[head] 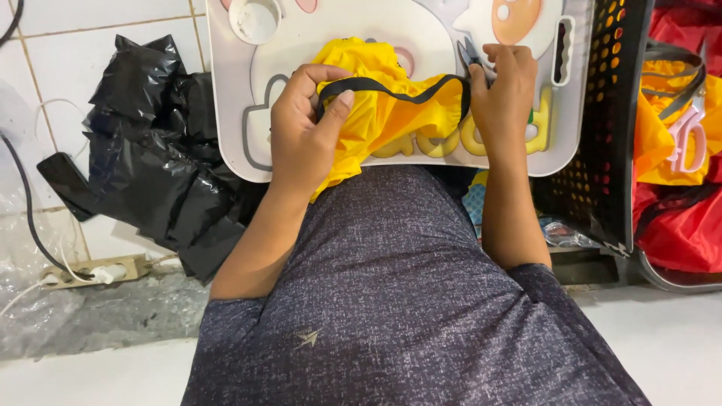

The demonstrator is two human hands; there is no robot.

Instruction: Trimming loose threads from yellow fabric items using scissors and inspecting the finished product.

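Observation:
A bunched yellow cloth with a black strap lies on a white lap tray printed with cartoon shapes. My left hand pinches the strap's left end and the cloth between thumb and fingers. At the strap's right end my right hand grips the strap together with a small pair of grey snips, whose blades poke up past my fingers. The strap stretches taut between both hands above the cloth.
A crumpled black plastic bag lies left of the tray on white floor tiles. A power strip with cables sits at lower left. On the right stands a black perforated basket, beside red and yellow cloth and pink scissors.

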